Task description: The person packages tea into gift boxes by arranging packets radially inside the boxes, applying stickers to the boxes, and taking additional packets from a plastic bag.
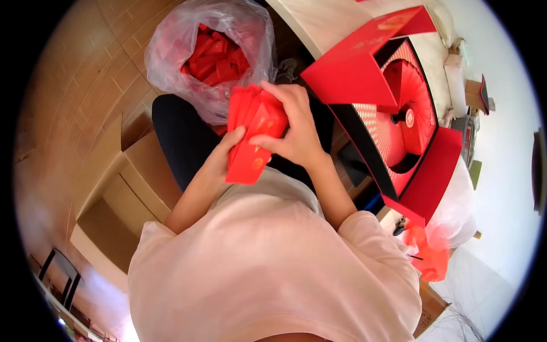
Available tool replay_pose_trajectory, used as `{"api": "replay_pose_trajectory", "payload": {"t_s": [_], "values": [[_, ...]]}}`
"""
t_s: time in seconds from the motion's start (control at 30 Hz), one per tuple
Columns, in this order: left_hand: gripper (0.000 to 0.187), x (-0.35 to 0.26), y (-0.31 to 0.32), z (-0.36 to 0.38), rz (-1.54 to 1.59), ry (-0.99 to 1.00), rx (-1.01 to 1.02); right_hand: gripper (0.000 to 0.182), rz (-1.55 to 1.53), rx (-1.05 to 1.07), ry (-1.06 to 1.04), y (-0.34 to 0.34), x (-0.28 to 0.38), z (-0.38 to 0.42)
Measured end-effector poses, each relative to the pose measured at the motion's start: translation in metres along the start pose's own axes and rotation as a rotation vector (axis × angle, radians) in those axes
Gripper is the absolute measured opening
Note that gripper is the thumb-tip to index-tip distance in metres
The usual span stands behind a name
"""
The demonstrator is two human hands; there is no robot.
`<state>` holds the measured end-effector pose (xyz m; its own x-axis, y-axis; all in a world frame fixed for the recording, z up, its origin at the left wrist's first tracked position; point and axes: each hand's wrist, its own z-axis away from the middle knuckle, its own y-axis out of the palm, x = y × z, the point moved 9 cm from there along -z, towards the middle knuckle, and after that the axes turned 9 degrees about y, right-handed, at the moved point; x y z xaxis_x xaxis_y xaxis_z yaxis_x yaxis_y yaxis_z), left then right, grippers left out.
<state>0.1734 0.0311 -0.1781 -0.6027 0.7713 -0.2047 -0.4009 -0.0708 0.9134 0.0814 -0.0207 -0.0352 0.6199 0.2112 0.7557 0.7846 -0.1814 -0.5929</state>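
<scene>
Near the middle of the frame, two hands hold a sheaf of red packets, overlapped like a loosely opened fan, with gold marks on the front ones. The left hand pinches the sheaf at its left edge, thumb laid on the front and the other fingers mostly hidden behind. The right hand grips it from the right, its thumb across the front face and its forefinger along the top right edge.

Just above the sheaf, at the upper centre-left, a clear plastic bag gapes open on a heap of more red pieces. Dark trousers show below it.

At the upper right, a red box stands open on a pale surface, its flaps folded outward. Inside, red leaves are set in a ring around a small round disc, beside a patterned lining.

At the left, an open carton sits on the tiled floor. A red bag hangs at the lower right, and a pale shirt fills the lower centre.
</scene>
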Motion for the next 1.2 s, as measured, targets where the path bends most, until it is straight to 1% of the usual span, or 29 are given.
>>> {"api": "replay_pose_trajectory", "payload": {"t_s": [0.03, 0.07, 0.1, 0.13, 0.17, 0.2, 0.27, 0.3, 0.37, 0.4, 0.43, 0.47, 0.5, 0.53, 0.57, 0.6, 0.63, 0.67, 0.7, 0.73, 0.77, 0.83, 0.87, 0.9, 0.97, 1.03, 1.1, 1.17, 1.2], "values": [[0.067, -0.002, 0.007, 0.006, -0.057, 0.048, 0.049, 0.044, -0.008, -0.017, 0.004, -0.009, 0.0, 0.009], [0.073, 0.0, 0.013, 0.012, -0.126, 0.038, 0.11, 0.05, -0.043, -0.003, -0.023, -0.016, 0.001, 0.019], [0.073, 0.002, 0.013, 0.015, -0.143, 0.019, 0.104, 0.056, -0.081, 0.01, -0.045, -0.018, 0.002, 0.029], [0.075, 0.007, 0.017, 0.021, -0.184, -0.012, 0.15, 0.044, -0.098, -0.047, -0.094, -0.026, 0.008, 0.035], [0.078, 0.011, 0.021, 0.027, -0.223, -0.042, 0.194, 0.044, -0.112, -0.062, -0.08, -0.029, 0.004, 0.043], [0.078, 0.014, 0.023, 0.03, -0.238, -0.052, 0.184, 0.037, -0.075, -0.079, -0.122, -0.034, 0.003, 0.051], [0.089, 0.018, 0.027, 0.03, -0.481, -0.036, 0.181, 0.02, -0.024, -0.127, -0.153, -0.041, 0.004, 0.06], [0.089, 0.018, 0.027, 0.032, -0.492, -0.043, 0.173, 0.02, -0.036, -0.136, -0.147, -0.044, 0.005, 0.064], [0.082, 0.022, 0.029, 0.035, -0.327, -0.098, 0.16, 0.022, -0.065, -0.14, -0.086, -0.05, 0.0, 0.071], [0.082, 0.024, 0.031, 0.034, -0.335, -0.102, 0.157, 0.042, -0.086, -0.048, -0.028, -0.047, -0.004, 0.074], [0.087, 0.021, 0.031, 0.03, -0.511, -0.024, 0.141, 0.042, -0.092, -0.052, -0.026, -0.05, -0.001, 0.076], [0.092, 0.017, 0.032, 0.027, -0.685, 0.057, 0.123, 0.056, -0.079, -0.012, -0.031, -0.051, 0.003, 0.076], [0.092, 0.02, 0.033, 0.027, -0.687, 0.057, 0.117, 0.071, -0.066, 0.031, -0.036, -0.05, 0.007, 0.076], [0.097, 0.023, 0.04, 0.027, -0.862, 0.093, 0.211, 0.09, -0.021, 0.156, -0.043, -0.042, 0.007, 0.08], [0.102, 0.028, 0.045, 0.03, -1.031, 0.123, 0.305, 0.09, -0.029, 0.163, -0.035, -0.044, 0.01, 0.08], [0.107, 0.039, 0.05, 0.034, -1.094, -0.025, 0.368, 0.091, 0.026, 0.342, -0.035, -0.032, 0.015, 0.084], [0.107, 0.04, 0.051, 0.035, -1.083, -0.038, 0.359, 0.092, 0.081, 0.52, -0.035, -0.02, 0.017, 0.094], [0.109, 0.049, 0.048, 0.039, -1.16, -0.152, 0.405, 0.092, 0.077, 0.525, -0.022, -0.019, 0.017, 0.101], [0.11, 0.057, 0.041, 0.041, -1.236, -0.265, 0.456, 0.088, 0.094, 0.601, 0.017, -0.011, 0.014, 0.114], [0.11, 0.063, 0.033, 0.045, -1.219, -0.329, 0.468, 0.085, 0.112, 0.678, 0.059, -0.004, 0.011, 0.126], [0.11, 0.069, 0.024, 0.049, -1.203, -0.394, 0.48, 0.085, 0.114, 0.679, 0.075, -0.004, 0.009, 0.133], [0.108, 0.075, 0.01, 0.056, -1.079, -0.398, 0.401, 0.08, 0.041, 0.734, 0.288, -0.001, -0.006, 0.147], [0.104, 0.073, 0.014, 0.058, -1.074, -0.384, 0.384, 0.073, 0.086, 0.707, 0.291, -0.003, -0.009, 0.149], [0.087, 0.073, 0.01, 0.059, -1.123, -0.373, 0.363, 0.073, 0.126, 0.664, 0.302, -0.007, -0.011, 0.148], [0.094, 0.077, 0.049, 0.049, -0.984, -0.393, 0.455, 0.068, 0.133, 0.627, 0.326, -0.014, -0.013, 0.148], [0.089, 0.076, 0.05, 0.035, -1.197, -0.382, 0.532, 0.067, 0.233, 0.582, 0.36, -0.042, -0.008, 0.139], [0.088, 0.07, 0.105, 0.021, -1.178, -0.436, 0.63, 0.065, 0.319, 0.464, 0.395, -0.091, 0.011, 0.128], [0.088, 0.073, 0.159, 0.009, -1.046, -0.413, 0.825, 0.062, 0.365, 0.226, 0.384, -0.153, 0.037, 0.122], [0.085, 0.074, 0.192, 0.006, -1.013, -0.415, 0.936, 0.061, 0.373, 0.157, 0.458, -0.182, 0.043, 0.124]]}}
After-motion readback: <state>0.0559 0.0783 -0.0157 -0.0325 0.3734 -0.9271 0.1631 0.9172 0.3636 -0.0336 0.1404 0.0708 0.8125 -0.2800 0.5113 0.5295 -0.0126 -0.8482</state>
